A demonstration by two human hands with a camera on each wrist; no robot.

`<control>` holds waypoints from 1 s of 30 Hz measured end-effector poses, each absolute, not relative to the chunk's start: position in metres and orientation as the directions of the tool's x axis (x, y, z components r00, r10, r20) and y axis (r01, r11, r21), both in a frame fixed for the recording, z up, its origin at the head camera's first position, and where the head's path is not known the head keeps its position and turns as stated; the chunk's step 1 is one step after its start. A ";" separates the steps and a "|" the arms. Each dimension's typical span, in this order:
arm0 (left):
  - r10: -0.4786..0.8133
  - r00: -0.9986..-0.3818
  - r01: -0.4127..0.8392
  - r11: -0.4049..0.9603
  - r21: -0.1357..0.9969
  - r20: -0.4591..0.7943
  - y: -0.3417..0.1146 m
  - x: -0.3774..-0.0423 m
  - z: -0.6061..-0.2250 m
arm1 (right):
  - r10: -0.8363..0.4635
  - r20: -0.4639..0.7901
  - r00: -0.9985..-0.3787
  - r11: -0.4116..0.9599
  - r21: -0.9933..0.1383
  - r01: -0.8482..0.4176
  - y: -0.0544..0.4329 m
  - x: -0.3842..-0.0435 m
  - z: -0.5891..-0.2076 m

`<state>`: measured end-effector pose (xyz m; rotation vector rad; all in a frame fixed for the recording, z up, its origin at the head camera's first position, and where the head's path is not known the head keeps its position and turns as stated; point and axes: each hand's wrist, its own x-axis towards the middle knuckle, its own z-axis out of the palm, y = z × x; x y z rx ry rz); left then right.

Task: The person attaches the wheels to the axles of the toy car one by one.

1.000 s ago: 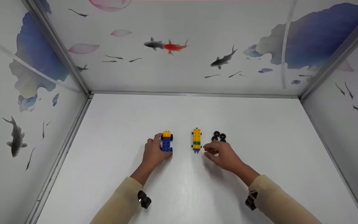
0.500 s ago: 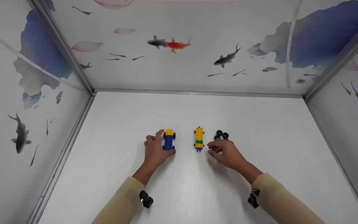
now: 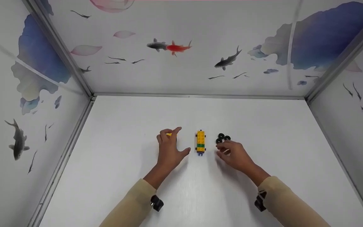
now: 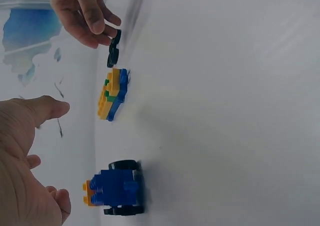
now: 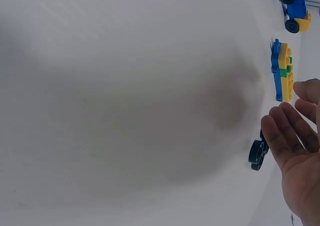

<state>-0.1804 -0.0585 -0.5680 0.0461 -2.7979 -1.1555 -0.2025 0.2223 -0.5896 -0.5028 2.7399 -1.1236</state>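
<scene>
My left hand (image 3: pixel 169 151) hovers over a blue and yellow toy-brick car with black wheels (image 4: pixel 117 187), its thumb spread and nothing held. From the head view only a yellow bit of that car shows past the fingers; the left wrist view has it standing on its wheels, apart from the hand. To its right lies a yellow and green brick stack on a blue wheelless base (image 3: pixel 200 141). My right hand (image 3: pixel 235 156), fingers loosely bent and holding nothing, is beside several loose black wheels (image 3: pixel 221 136). Whether its fingertips touch a wheel, I cannot tell.
A white tabletop (image 3: pixel 187 195) lies under everything. White panels with painted fish and blue shapes (image 3: pixel 175 72) enclose it at the back and both sides, and metal strips run along their edges.
My left hand has let go of the blue and yellow car and shifted right over it, thumb spreading. The right hand has moved slightly right, beside the wheels.
</scene>
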 end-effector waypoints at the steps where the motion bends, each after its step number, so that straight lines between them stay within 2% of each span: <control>1: -0.050 -0.993 0.040 0.714 0.699 0.107 -0.054 -0.181 -0.567 | -0.351 0.002 -0.937 0.668 -0.700 -0.252 0.224 -0.203 -0.590; 6: 0.070 -0.991 0.130 0.695 0.707 0.114 -0.036 -0.185 -0.568 | -0.324 0.039 -0.945 0.682 -0.683 -0.262 0.233 -0.208 -0.591; 14: 0.204 -0.979 0.169 0.731 0.662 0.025 -0.019 -0.196 -0.581 | -0.299 0.074 -0.951 0.705 -0.655 -0.272 0.237 -0.215 -0.592; 24: 0.261 -0.963 0.177 0.793 0.583 -0.063 -0.011 -0.208 -0.601 | -0.262 0.063 -0.963 0.765 -0.594 -0.247 0.237 -0.223 -0.590; 30: 0.301 -0.952 0.223 0.800 0.557 -0.052 -0.011 -0.210 -0.610 | -0.270 0.080 -0.959 0.795 -0.544 -0.269 0.240 -0.225 -0.596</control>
